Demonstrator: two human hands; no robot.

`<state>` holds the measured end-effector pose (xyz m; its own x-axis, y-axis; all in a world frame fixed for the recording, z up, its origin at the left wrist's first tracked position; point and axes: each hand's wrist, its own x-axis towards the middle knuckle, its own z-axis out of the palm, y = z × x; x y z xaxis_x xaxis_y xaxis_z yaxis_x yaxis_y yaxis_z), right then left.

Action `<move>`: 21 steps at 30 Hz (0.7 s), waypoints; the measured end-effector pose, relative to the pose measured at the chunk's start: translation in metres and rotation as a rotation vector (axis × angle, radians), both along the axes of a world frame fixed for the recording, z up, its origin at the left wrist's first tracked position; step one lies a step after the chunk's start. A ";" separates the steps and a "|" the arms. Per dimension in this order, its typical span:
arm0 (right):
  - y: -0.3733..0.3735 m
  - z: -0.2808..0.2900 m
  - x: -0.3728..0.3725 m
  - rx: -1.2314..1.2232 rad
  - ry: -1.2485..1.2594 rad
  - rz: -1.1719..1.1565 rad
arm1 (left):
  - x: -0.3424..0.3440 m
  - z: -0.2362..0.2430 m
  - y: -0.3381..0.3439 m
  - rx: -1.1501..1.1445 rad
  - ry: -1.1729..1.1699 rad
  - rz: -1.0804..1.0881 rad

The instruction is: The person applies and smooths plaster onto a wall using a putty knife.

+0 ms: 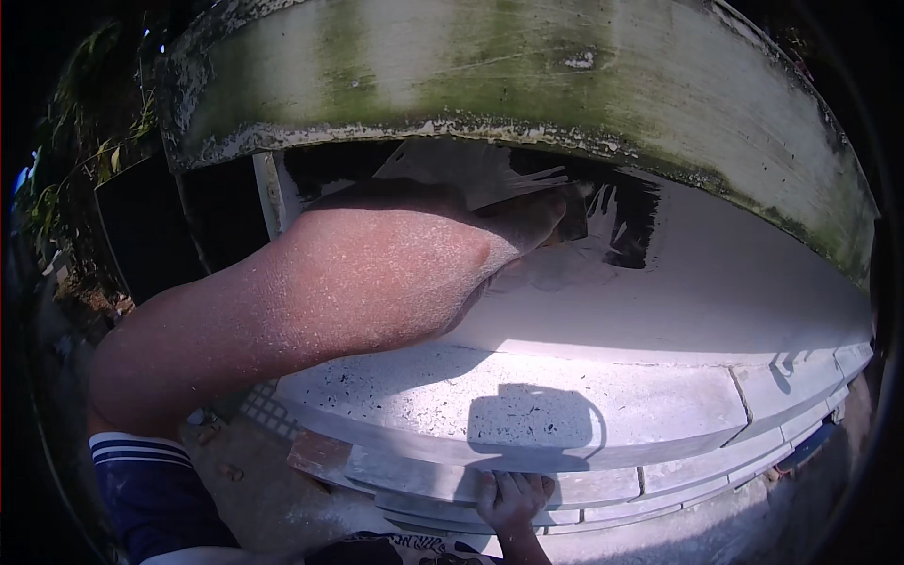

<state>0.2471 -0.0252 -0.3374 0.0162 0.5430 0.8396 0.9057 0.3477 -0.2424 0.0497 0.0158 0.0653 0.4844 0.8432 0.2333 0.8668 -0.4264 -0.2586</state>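
My left arm reaches across the view to a pale wall under a mossy overhang. At its end my left hand, dusted with white powder, is closed around what looks like a flat-bladed scraper; its handle is hidden by the hand. The blade lies near a dark patch streaked with white on the wall. Lower down, my right hand is closed, its fingers curled over the edge of a pale block step.
The weathered green-stained concrete overhang juts out above my left hand. Dark flakes lie scattered on the sunlit white ledge, where a boxy shadow falls. More stepped blocks curve away to the right. Plants grow at far left.
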 end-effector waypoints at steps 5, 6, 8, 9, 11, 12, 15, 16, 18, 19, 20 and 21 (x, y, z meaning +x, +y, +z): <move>-0.007 0.002 0.000 -0.007 0.032 -0.025 | -0.013 -0.006 -0.002 0.052 -0.008 -0.014; -0.004 0.005 0.000 0.019 0.024 -0.037 | -0.025 -0.012 -0.005 0.093 -0.115 -0.098; 0.000 0.007 0.002 0.039 0.010 -0.053 | -0.032 -0.007 -0.003 0.094 -0.089 -0.082; 0.002 0.006 -0.001 0.036 0.013 -0.028 | -0.037 -0.008 -0.007 0.098 -0.066 -0.037; 0.004 0.004 -0.004 0.033 0.007 -0.002 | -0.009 0.000 -0.005 0.118 -0.053 -0.026; 0.006 0.003 -0.003 0.037 0.014 0.009 | 0.016 0.014 -0.009 0.147 -0.044 -0.129; 0.005 0.002 -0.001 0.037 0.020 0.025 | 0.045 0.021 -0.005 -0.039 -0.179 -0.215; 0.001 0.002 0.004 0.034 0.024 -0.021 | 0.040 0.009 0.014 -0.001 -0.104 -0.248; -0.002 0.005 -0.001 0.032 0.036 -0.031 | 0.015 0.004 0.014 0.048 -0.023 -0.251; -0.001 0.006 -0.001 0.029 0.040 -0.032 | 0.008 0.006 0.000 0.024 0.015 -0.118; -0.001 0.006 0.000 0.033 0.047 -0.040 | 0.003 0.004 -0.008 0.001 0.053 0.014; -0.001 0.005 0.000 0.048 0.038 -0.027 | -0.006 0.000 -0.011 0.006 0.056 0.009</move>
<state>0.2474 -0.0261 -0.3321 0.0625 0.5012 0.8630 0.9055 0.3352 -0.2602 0.0438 0.0053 0.0650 0.4893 0.8461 0.2113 0.8546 -0.4169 -0.3097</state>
